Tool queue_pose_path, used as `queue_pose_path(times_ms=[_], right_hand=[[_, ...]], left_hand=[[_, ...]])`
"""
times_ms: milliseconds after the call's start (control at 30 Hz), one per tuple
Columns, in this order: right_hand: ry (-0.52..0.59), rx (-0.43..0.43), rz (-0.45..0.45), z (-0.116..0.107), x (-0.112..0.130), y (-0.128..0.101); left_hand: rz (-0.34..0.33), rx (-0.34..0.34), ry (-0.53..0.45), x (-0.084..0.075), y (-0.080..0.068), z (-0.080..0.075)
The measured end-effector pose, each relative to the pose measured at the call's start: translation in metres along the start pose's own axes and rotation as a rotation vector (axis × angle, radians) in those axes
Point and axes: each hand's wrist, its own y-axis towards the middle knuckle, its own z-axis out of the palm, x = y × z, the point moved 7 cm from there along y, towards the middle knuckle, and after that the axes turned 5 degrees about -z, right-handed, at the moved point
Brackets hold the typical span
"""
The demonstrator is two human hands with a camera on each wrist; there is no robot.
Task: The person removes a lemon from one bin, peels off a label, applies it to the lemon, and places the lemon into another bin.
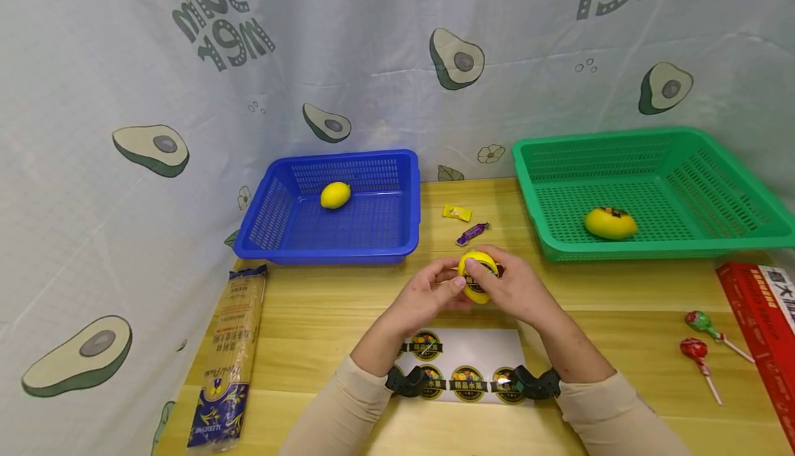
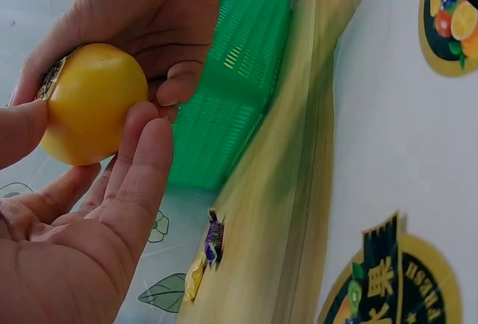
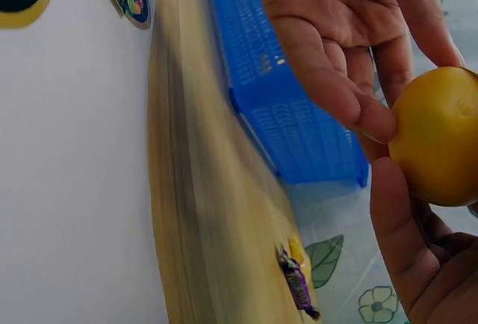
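Both hands hold one yellow lemon above the middle of the table. A dark round sticker lies on the side facing the head camera. My left hand pinches the fruit between thumb and fingertips; the left wrist view shows the lemon there. From the other side my right hand grips it, its thumb over the sticker. In the right wrist view the lemon is cut off by the frame's edge. Below the hands lies a white sheet with several round fruit stickers, partly covered by the wrist cameras.
A blue basket at back left contains a plain lemon. The green basket at back right has a stickered lemon. Around are two candies, a spaghetti pack, two lollipops and a red box.
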Motion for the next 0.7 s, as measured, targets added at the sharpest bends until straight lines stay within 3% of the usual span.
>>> queue_pose_path(times_ms=[200, 433, 533, 600, 700], right_hand=[[0.018, -0.076, -0.004, -0.005, 0.001, -0.001], [0.061, -0.135, 0.078, -0.007, -0.002, -0.001], [0.074, -0.170, 0.064, -0.003, -0.001, -0.001], [0.068, -0.179, 0.033, 0.002, 0.002, -0.002], [0.043, -0.185, -0.032, 0.011, 0.008, -0.004]], left_hand=[[0.008, -0.006, 0.027, -0.002, 0.000, 0.000], [0.013, -0.009, 0.031, -0.004, -0.001, -0.002], [0.039, -0.023, 0.048, -0.006, -0.002, -0.004], [0.059, -0.061, 0.140, -0.007, -0.003, -0.006], [0.078, -0.159, 0.367, -0.010, -0.007, -0.008]])
